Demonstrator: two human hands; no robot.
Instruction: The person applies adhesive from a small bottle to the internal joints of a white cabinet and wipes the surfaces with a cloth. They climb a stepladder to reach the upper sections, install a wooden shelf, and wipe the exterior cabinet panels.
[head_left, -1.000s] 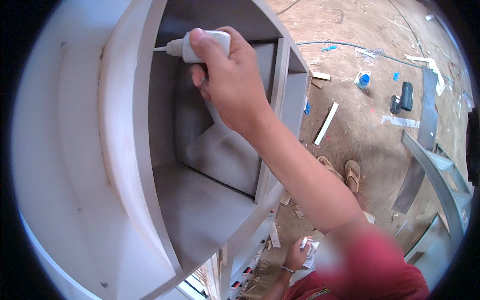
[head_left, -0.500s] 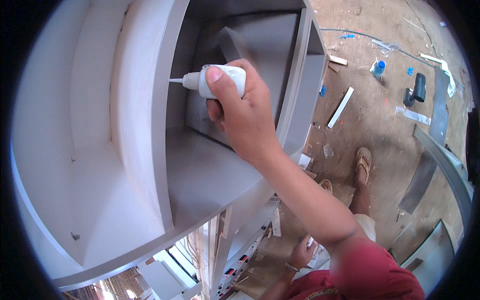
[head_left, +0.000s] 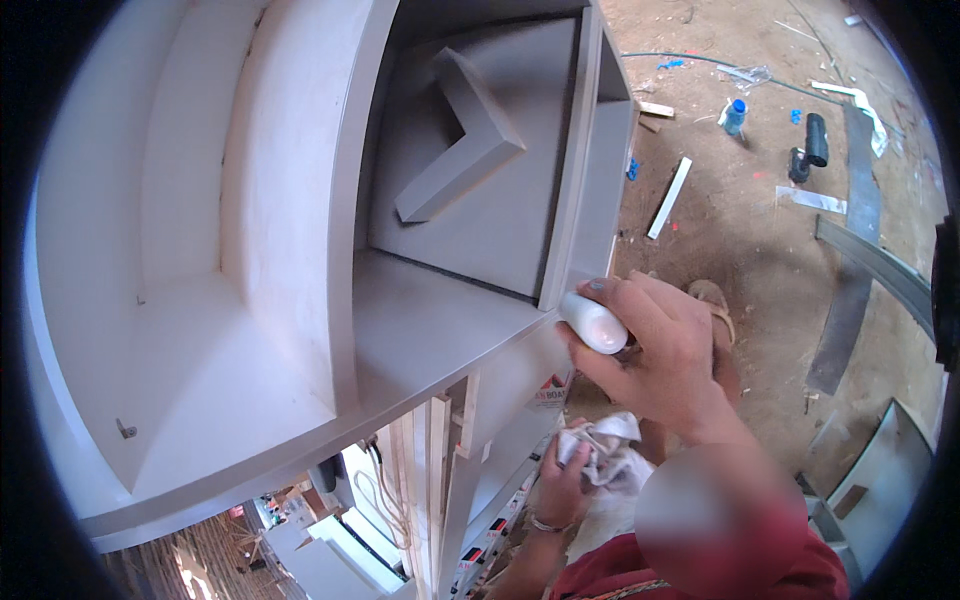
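Note:
My right hand (head_left: 665, 345) is closed around a small white squeeze bottle (head_left: 597, 322) beside the near right corner of a grey cabinet (head_left: 440, 310). The bottle's rounded base shows, while its nozzle is hidden. Lower down, my left hand (head_left: 562, 485) grips a crumpled whitish cloth (head_left: 608, 455). A grey L-shaped piece (head_left: 480, 150) lies against the back panel inside the cabinet's dark compartment. Left of that compartment, a pale-walled section (head_left: 230, 370) of the cabinet curves in the wide view.
Wooden battens (head_left: 432, 460) and boards stand below the cabinet. On the dirt floor at right lie a white strip (head_left: 669, 198), a blue-capped bottle (head_left: 735, 118), a black cordless tool (head_left: 815, 140) and long grey strips (head_left: 848, 330). My sandalled foot (head_left: 712, 300) is near my right hand.
My right hand has moved right and toward me with the squeeze bottle, away from the cabinet's inner divider, uncovering the L-shaped piece. My left hand and the cloth have risen further into view.

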